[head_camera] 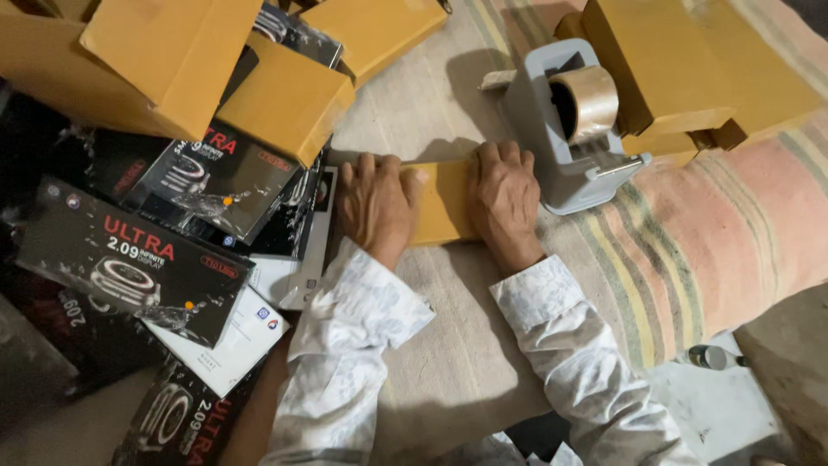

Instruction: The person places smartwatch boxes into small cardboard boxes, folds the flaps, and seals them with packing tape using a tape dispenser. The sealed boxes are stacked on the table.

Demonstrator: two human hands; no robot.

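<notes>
Striped cloth (690, 250) covers the floor. Both hands lie flat, palms down, on a yellow envelope (442, 203): left hand (375, 205) on its left end, right hand (504, 200) on its right end, just beside a grey tape dispenser (552, 129). Neither grips it.

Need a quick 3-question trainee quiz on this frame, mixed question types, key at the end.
1. True or false: both hands press flat on the yellow envelope.
2. The grey tape dispenser stands nearest which hand? A) left hand B) right hand
3. Fill in: the black product boxes lie on the person's ____ side.

Key: 1 true; 2 B; 3 left.
</notes>
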